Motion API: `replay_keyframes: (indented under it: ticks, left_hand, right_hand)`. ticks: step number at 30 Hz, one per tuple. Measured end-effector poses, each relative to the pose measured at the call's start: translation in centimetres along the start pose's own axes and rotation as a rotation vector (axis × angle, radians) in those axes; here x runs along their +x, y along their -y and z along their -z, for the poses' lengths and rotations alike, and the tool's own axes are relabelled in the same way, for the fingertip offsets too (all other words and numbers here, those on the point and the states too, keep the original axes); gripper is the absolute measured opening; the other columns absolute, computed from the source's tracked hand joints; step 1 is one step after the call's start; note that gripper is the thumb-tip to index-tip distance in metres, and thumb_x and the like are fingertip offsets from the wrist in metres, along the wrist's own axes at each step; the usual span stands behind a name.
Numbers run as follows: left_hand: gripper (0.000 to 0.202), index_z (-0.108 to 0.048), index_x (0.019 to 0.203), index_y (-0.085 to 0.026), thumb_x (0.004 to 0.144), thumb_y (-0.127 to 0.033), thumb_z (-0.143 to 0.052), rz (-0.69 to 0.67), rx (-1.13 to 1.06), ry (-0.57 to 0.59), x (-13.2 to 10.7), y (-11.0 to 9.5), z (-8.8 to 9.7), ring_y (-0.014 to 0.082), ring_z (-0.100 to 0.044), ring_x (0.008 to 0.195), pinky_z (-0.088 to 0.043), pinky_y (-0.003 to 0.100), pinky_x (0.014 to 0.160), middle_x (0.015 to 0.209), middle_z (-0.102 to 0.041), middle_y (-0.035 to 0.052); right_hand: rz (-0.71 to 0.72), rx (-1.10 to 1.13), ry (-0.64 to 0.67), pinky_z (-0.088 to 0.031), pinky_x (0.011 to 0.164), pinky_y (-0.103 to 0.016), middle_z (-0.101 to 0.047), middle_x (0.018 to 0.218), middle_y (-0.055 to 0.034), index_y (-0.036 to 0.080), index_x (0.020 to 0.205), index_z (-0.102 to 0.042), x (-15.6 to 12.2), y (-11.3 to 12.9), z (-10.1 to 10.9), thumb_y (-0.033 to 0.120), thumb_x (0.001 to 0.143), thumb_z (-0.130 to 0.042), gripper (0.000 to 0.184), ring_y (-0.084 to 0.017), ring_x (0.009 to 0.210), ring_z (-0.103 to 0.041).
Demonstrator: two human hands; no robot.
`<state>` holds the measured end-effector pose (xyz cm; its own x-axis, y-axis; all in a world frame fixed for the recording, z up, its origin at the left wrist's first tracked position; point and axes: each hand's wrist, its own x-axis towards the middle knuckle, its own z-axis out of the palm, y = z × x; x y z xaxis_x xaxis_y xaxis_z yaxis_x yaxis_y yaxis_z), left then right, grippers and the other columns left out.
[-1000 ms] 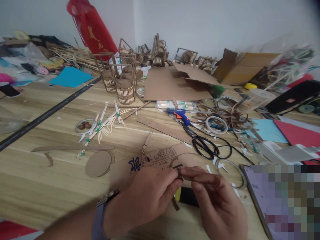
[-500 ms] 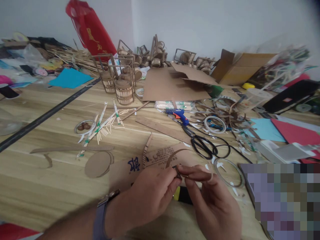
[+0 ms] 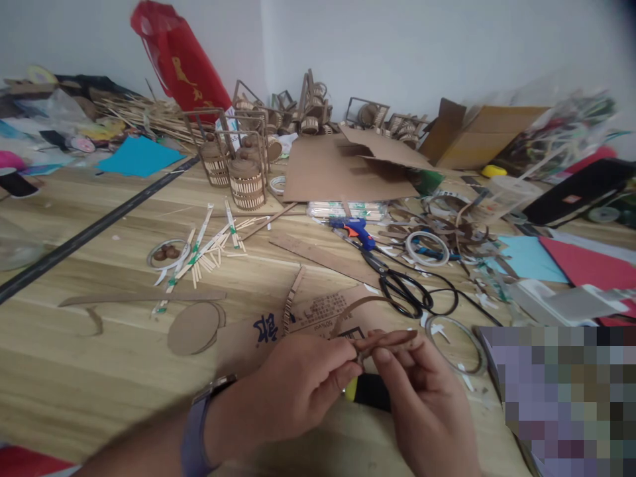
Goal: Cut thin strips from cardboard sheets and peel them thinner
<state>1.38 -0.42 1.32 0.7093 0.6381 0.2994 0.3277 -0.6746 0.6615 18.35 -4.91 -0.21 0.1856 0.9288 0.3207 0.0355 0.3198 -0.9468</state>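
Between my two hands is a thin brown cardboard strip (image 3: 390, 340), bent and partly covered by fingers. My left hand (image 3: 305, 374) pinches it at its left end between thumb and forefinger. The fingers of my right hand (image 3: 430, 391) are closed around its other part. A curved brown strip (image 3: 368, 301) arcs just beyond the fingertips; whether it joins the held one I cannot tell. Beneath the hands lies a tool with a black and yellow handle (image 3: 372, 391), its other end hidden. Printed cardboard (image 3: 318, 317) lies behind my left hand, with a ribbed strip (image 3: 291, 298) on it.
Black scissors (image 3: 405, 291) and a blue glue gun (image 3: 355, 232) lie ahead. Cardboard discs (image 3: 193, 328), split sticks (image 3: 211, 255) and tape rolls (image 3: 427, 248) are spread around. Small stick-sided baskets (image 3: 247, 185) stand farther back, near cardboard sheets (image 3: 322, 169). A blurred-out patch (image 3: 571, 397) covers the lower right.
My right fingers have shifted along the strip, and its right end now points up and to the right. The curved strip beyond has swung rightward. My left hand has barely moved.
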Motion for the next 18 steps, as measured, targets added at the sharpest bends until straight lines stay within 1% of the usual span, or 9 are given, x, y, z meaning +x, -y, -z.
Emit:
replay_keyframes:
  ticks: [4,8,11,14,18]
  left_hand:
    - [0.046,-0.054,0.080,-0.021,0.111,-0.039,-0.026,0.004,0.006,0.038,0.0,0.2,-0.2,0.0137,-0.057,0.063,-0.035,0.024,0.059,0.071,-0.063,-0.0006]
    - [0.043,-0.054,0.081,-0.021,0.111,-0.038,-0.028,0.024,0.002,0.038,0.0,0.3,-0.2,0.0140,-0.057,0.065,-0.035,0.024,0.060,0.073,-0.064,-0.0005]
    - [0.045,-0.053,0.078,-0.021,0.111,-0.039,-0.027,0.010,-0.025,0.044,0.1,0.4,0.0,0.0132,-0.056,0.063,-0.034,0.023,0.059,0.071,-0.063,-0.0011]
    - [0.050,-0.052,0.075,-0.020,0.111,-0.043,-0.026,0.004,-0.037,0.043,0.3,0.6,0.2,0.0124,-0.055,0.061,-0.033,0.023,0.057,0.068,-0.061,-0.0020]
    - [0.051,-0.056,0.078,-0.020,0.111,-0.044,-0.026,-0.002,-0.011,0.009,0.2,0.6,0.5,0.0123,-0.059,0.065,-0.035,0.023,0.060,0.070,-0.063,-0.0021]
  right_hand:
    - [-0.077,0.120,0.008,-0.062,0.068,-0.016,-0.083,0.086,0.0016,0.031,0.095,-0.074,0.1,0.1,-0.2,0.025,0.097,-0.064,0.012,-0.013,0.074,-0.079]
    - [-0.061,0.153,0.014,-0.063,0.066,-0.019,-0.082,0.087,0.0005,0.031,0.096,-0.074,0.3,-0.1,0.1,0.025,0.097,-0.065,0.011,-0.014,0.074,-0.078]
    - [-0.102,0.158,0.003,-0.062,0.063,-0.020,-0.081,0.079,-0.0007,0.027,0.087,-0.073,0.9,-0.2,0.7,0.027,0.094,-0.068,0.009,-0.015,0.068,-0.076]
    - [-0.149,0.168,-0.051,-0.061,0.063,-0.019,-0.077,0.071,0.0004,0.025,0.081,-0.072,1.8,-0.2,1.3,0.028,0.089,-0.075,0.009,-0.013,0.062,-0.072]
    - [-0.149,0.092,-0.096,-0.058,0.058,-0.021,-0.071,0.063,0.0010,0.023,0.076,-0.070,2.5,0.0,1.3,0.036,0.084,-0.078,0.017,-0.013,0.056,-0.066]
